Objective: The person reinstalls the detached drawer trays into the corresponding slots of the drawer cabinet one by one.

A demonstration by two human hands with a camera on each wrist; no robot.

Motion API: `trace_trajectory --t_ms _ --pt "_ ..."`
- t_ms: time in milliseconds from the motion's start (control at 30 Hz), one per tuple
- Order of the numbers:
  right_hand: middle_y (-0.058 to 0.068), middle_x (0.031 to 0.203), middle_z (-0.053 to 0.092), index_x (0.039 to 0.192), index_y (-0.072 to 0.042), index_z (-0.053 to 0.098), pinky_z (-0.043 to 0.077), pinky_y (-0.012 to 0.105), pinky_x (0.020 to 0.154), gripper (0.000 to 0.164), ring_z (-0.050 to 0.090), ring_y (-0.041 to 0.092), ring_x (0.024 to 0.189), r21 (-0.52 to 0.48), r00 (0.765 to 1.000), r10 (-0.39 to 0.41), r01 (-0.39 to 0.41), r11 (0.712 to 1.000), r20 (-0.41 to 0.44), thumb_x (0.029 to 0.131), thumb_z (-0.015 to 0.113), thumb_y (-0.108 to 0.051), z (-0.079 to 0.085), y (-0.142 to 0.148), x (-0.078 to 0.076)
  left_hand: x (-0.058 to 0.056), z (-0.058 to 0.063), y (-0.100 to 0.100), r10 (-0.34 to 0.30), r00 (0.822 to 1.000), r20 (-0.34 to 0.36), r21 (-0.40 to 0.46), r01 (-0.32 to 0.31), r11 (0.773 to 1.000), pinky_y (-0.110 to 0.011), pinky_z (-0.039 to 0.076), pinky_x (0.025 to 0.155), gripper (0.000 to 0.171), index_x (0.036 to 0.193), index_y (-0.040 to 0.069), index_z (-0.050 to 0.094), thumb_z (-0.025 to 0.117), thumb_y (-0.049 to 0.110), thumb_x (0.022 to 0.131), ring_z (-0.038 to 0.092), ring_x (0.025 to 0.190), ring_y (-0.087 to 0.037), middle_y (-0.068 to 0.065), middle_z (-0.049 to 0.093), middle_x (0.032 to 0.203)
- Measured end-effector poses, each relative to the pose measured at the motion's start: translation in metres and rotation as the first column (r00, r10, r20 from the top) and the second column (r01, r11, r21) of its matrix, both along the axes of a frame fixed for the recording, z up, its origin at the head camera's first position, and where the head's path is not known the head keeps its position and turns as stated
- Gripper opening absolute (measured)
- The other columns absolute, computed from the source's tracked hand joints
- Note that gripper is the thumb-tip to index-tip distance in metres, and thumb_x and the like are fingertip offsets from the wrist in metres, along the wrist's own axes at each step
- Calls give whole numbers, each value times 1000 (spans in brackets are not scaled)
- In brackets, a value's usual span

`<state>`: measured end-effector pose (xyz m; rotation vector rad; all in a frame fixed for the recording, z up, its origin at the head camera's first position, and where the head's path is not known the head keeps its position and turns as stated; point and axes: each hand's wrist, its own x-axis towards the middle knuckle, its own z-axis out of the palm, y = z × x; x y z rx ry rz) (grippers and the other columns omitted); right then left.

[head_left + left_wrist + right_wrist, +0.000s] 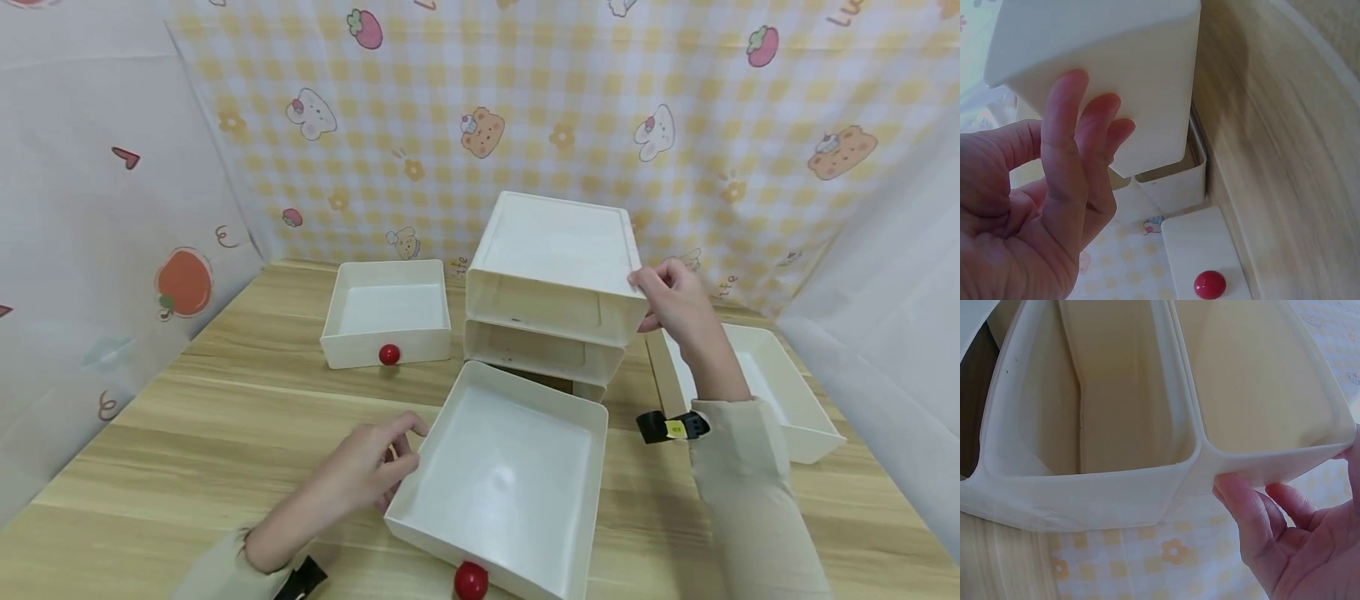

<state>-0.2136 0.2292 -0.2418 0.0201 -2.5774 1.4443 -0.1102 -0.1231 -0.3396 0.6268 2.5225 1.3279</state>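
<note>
A white three-tier drawer cabinet [558, 237] stands at the centre with its slots facing me. My right hand [678, 304] grips its top front right corner, thumb on the top and fingers against the side wall [1147, 500]. In front of the lowest slot, a white drawer [510, 467] with a round red knob [471, 581] sits askew, its back edge close to the cabinet. My left hand [367, 462] is beside this drawer's left wall, fingers loosely bent. In the left wrist view, its fingertips [1102, 105] lie against the drawer's side [1154, 94].
Another white drawer [386, 308] with a red knob [389, 355] rests on the wooden table [225, 417] at the back left. A third white drawer [780, 375] lies to the right, partly behind the right forearm. Patterned cloth [405, 100] hangs behind the table.
</note>
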Motion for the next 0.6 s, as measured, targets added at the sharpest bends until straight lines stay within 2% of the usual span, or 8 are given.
trace_trajectory --t_ms 367,600 --pt "3 78 40 88 -7 43 54 23 51 28 50 9 47 2 1000 -4 4 1000 10 92 45 -35 1 1 0 -6 -7 7 20 1000 2 -18 -20 1000 -26 50 39 27 111 2 54 48 1 85 52 52 -10 -4 54 70" --pt "4 81 42 89 -7 43 54 22 51 28 52 8 50 -3 1000 -1 1 1000 15 92 45 -34 1 0 0 -8 -7 9 42 999 33 -22 -42 999 -29 51 39 26 112 3 53 49 1 86 53 52 -12 -5 53 71"
